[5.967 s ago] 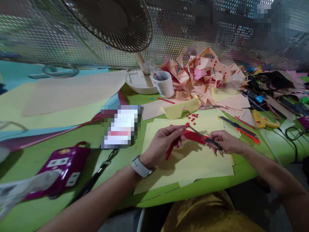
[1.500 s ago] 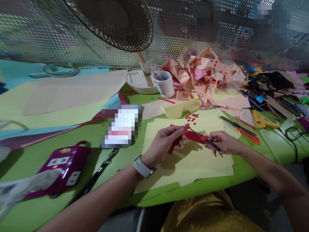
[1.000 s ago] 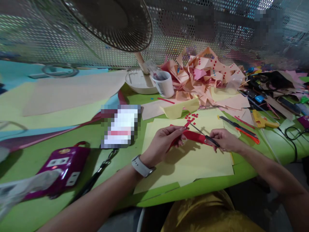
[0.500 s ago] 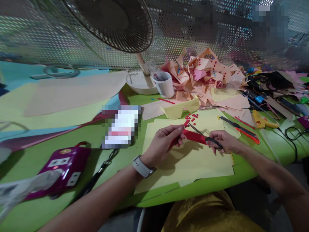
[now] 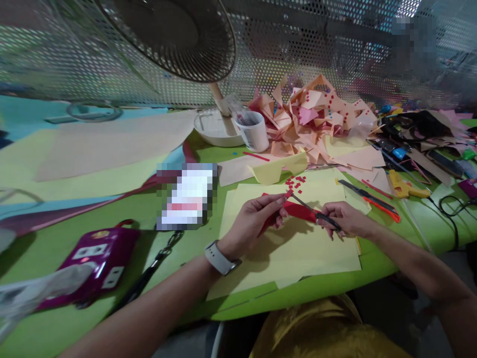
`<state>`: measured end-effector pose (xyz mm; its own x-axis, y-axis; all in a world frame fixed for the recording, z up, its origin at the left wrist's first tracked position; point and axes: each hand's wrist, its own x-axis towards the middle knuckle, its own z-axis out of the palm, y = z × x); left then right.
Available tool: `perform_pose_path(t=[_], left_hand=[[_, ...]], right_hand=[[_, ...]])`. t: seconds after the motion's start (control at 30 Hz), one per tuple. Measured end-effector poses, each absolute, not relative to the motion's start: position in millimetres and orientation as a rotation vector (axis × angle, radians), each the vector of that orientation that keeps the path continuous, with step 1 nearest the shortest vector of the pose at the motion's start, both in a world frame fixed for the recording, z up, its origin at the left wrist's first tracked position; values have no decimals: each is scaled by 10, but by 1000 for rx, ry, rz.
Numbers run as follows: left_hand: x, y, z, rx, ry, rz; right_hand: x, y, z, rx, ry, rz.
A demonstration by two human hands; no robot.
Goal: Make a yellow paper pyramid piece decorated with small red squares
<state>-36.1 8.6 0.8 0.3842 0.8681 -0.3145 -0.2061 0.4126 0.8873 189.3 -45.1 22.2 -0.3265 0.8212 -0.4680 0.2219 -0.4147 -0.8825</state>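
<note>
My left hand (image 5: 263, 214), with a pale watch on its wrist, pinches a narrow end of red paper between thumb and fingers. More red paper (image 5: 300, 211) stretches from under it toward my right hand (image 5: 341, 219). That hand is closed round the dark handles of a pair of scissors (image 5: 308, 206). The scissor blades point left and meet the red paper at my left fingertips. Just beyond lie several small red paper squares (image 5: 296, 184), on yellow sheets (image 5: 316, 256) spread beneath both hands.
A phone (image 5: 190, 194) and a purple power strip (image 5: 99, 256) lie to the left. Behind stand a fan (image 5: 219, 132), a white cup (image 5: 254, 133) and a heap of peach paper scraps (image 5: 316, 117). At right are a box cutter (image 5: 368, 199) and a yellow glue gun (image 5: 406, 186).
The scissor blades have come closer together at the red paper by my left fingertips. The narrow red end showing above those fingers looks shorter. Both hands stay nearly in place.
</note>
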Motion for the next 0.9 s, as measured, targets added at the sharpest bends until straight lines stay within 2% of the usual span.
perform_pose_path(t=[0.9], left_hand=[[-355, 81, 10, 874, 927, 804]], right_hand=[[1896, -437, 150, -1521, -1295, 1743]])
